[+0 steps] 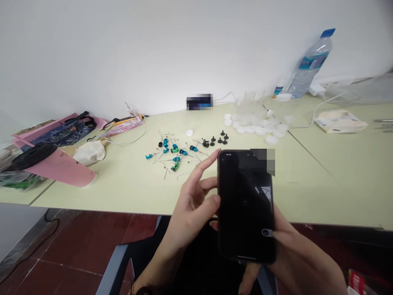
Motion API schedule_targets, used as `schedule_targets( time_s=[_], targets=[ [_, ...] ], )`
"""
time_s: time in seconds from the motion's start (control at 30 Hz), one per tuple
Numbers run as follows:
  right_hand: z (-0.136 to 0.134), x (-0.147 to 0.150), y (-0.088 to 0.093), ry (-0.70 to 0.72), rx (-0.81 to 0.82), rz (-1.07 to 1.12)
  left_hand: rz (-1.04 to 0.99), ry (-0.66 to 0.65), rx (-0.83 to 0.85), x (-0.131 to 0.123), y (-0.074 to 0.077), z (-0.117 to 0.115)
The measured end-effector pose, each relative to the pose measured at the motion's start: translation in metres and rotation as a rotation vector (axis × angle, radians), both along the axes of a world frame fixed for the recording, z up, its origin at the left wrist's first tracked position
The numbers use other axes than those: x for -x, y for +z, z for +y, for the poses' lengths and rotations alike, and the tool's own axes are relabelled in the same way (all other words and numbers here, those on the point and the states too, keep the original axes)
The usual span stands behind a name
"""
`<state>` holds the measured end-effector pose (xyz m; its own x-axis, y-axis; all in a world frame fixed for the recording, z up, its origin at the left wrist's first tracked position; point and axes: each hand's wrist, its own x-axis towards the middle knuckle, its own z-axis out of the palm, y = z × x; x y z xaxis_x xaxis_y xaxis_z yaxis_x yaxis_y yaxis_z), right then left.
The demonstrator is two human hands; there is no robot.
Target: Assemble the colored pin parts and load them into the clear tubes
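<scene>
A smartphone (245, 209) in a dark case is held upright over the table's front edge, its screen facing me and nearly black. My left hand (196, 200) grips its left side, thumb against the edge and index finger up at the top corner. From behind and below, my right hand (291, 241) supports the lower right of the phone; most of its fingers are hidden. Beyond the phone lie several blue and green metal parts with thin wires (175, 151). Several small black knob-like pieces (222, 139) stand to the right of these.
White round lids and clear containers (260, 127) cluster at the back right, near a water bottle (311, 61). A pink tumbler (61, 164) leans at the left by bags (64, 131). A second screen device (199, 101) rests against the wall. White cables cross the table (331, 188).
</scene>
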<state>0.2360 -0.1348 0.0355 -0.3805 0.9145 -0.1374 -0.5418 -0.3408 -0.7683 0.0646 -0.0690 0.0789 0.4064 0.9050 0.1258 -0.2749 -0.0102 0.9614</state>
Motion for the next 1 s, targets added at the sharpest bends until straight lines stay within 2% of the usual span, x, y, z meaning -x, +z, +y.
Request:
schedule_targets(
  time_s=[0.13,0.3,0.63,1.0],
  targets=[
    [0.0007,-0.0012,-0.0006,-0.025,0.015,0.026,0.003,-0.054,-0.008,0.0027,-0.0021,0.0026],
    [0.0006,-0.0017,-0.0002,0.08,0.018,0.046,0.019,-0.093,0.033,0.0045,-0.003,0.0035],
    [-0.001,0.0033,-0.006,0.067,-0.016,0.133,-0.006,-0.056,-0.021,0.0009,-0.0027,0.0031],
    [-0.0015,0.0025,-0.0054,0.088,-0.005,0.082,0.012,-0.091,0.034,0.004,-0.0007,0.0031]
  ],
)
